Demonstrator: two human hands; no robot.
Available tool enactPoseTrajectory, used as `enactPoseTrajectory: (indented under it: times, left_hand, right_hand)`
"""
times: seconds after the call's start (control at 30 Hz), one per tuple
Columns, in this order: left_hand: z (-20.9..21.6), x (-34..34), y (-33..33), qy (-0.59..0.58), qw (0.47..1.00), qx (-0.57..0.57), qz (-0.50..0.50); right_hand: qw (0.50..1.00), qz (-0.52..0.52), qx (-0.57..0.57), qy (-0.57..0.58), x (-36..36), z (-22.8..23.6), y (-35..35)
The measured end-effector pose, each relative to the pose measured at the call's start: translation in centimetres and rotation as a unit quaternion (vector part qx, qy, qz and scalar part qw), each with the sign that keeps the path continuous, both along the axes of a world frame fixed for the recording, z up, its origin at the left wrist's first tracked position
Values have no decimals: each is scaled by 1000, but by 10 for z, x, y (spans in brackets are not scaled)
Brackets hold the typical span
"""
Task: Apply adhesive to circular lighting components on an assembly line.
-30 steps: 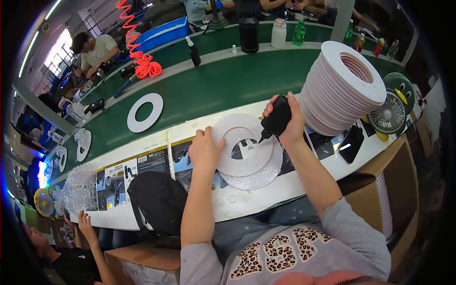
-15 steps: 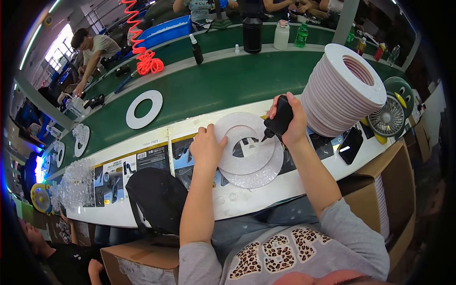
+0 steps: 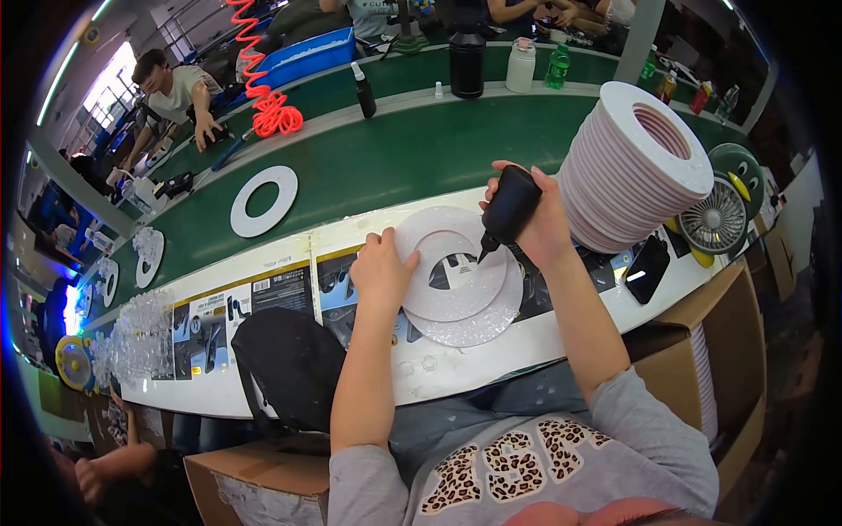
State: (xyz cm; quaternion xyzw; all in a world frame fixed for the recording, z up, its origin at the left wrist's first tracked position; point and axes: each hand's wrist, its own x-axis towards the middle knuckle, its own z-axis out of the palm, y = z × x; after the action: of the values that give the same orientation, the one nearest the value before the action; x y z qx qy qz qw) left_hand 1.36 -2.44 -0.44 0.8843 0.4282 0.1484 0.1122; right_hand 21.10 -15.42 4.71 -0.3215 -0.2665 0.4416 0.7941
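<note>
Here, R hand (image 3: 538, 217), fingers clamped round blk btl (image 3: 511, 206), L hand (image 3: 382, 272) on wht rings (image 3: 430, 302), thumb/fingers apart, btwn front/rear edges of surface (image 3: 456, 373).

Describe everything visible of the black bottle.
The black bottle looks like smooth plastic, with a rounded body, a dark cap and a slender tapering nozzle. Gripped around its body by the right hand, it is tilted base-up, nozzle pointing down and left over overlapping white rings. Whether the tip touches them is unclear; its contents cannot be seen.
</note>
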Motion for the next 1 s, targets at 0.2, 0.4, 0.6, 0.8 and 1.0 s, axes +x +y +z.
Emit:
enactPoseTrajectory:
  times: [0.2, 0.4, 0.6, 0.8, 1.0]
  left_hand:
    - [1, 1, 0, 13, 1000, -9, 5]
    - [4, 2, -2, 12, 1000, -6, 4]
    - [3, 1, -1, 11, 1000, -10, 7]
    - [1, 1, 0, 2, 1000, -4, 1]
    - [2, 1, -1, 9, 1000, -7, 7]
  right_hand:
    - [998, 2, -46, -32, 4, 4, -1]
    - [992, -61, -13, -107, 7, -12, 10]
    - [996, -73, 5, -45, -2, -14, 13]
    - [997, -62, 26, -32, -13, -10, 6]
    - [996, -68, 25, -54, -17, -15, 7]
